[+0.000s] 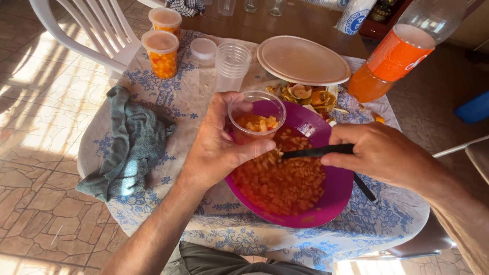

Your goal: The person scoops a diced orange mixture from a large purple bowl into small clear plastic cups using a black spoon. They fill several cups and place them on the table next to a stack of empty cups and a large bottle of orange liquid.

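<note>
A round table under a white cloth with blue flowers (168,97) bears a wide purple plastic bowl (333,191) of chopped orange fruit. Over its near rim the left hand (216,145) clamps a small clear plastic cup (256,116), partly filled. The right hand (382,153) is closed around a black utensil handle (318,150) pointing toward the cup.

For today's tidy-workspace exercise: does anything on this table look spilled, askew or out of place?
Yes. Fruit peels lie heaped on the tablecloth behind the purple bowl, and a crumpled towel hangs over the table's left edge. No spill shows.
</note>
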